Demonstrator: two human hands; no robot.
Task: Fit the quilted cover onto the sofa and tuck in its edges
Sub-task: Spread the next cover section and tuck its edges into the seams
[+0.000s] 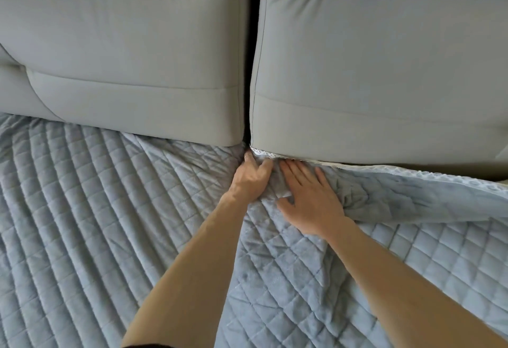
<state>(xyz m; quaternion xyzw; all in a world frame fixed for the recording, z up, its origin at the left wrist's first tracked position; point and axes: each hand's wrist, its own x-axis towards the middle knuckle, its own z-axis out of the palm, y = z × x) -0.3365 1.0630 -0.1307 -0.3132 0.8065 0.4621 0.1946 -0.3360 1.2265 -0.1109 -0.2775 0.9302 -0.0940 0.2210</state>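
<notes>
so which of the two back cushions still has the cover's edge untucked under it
The right-hand back cushion: the quilted cover lies bunched along its base with the pale edge showing. Under the left-hand back cushion the cover runs in flat.

- Quilted cover lies spread over the sofa seat in front of me.
- Two back cushions stand behind it: left cushion, right cushion.
- My left hand and right hand rest side by side on the cover, below the gap between the cushions.
</notes>
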